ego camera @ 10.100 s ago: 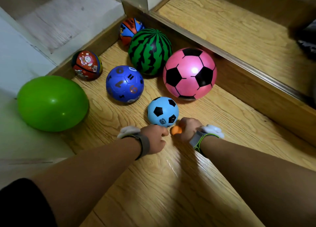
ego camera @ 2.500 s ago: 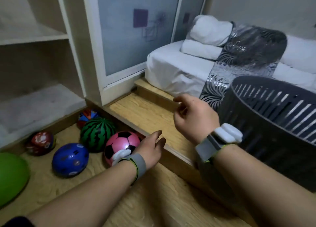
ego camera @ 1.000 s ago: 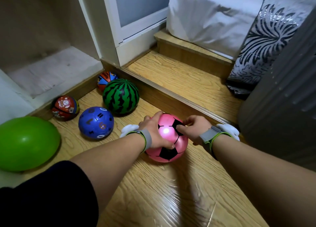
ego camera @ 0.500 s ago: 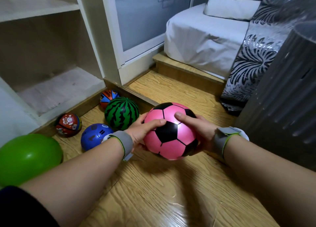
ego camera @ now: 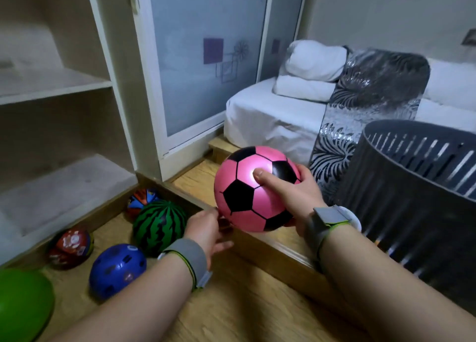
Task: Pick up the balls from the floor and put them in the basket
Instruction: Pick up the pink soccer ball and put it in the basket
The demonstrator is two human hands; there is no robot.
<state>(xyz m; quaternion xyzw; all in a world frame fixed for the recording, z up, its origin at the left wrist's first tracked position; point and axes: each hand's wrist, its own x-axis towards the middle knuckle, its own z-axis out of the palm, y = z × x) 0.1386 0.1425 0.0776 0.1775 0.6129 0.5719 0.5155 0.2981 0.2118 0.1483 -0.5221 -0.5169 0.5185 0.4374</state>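
Where wood floor (ego camera: 231,313) steps up, white bed (ego camera: 270,115).

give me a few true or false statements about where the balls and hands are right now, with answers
1. The right hand holds the pink ball. True.
2. The pink ball is already in the basket. False: it is held left of the basket, outside it.
3. The watermelon ball lies on the floor. True.
4. The left hand grips the blue ball. False: it is open by the pink ball.
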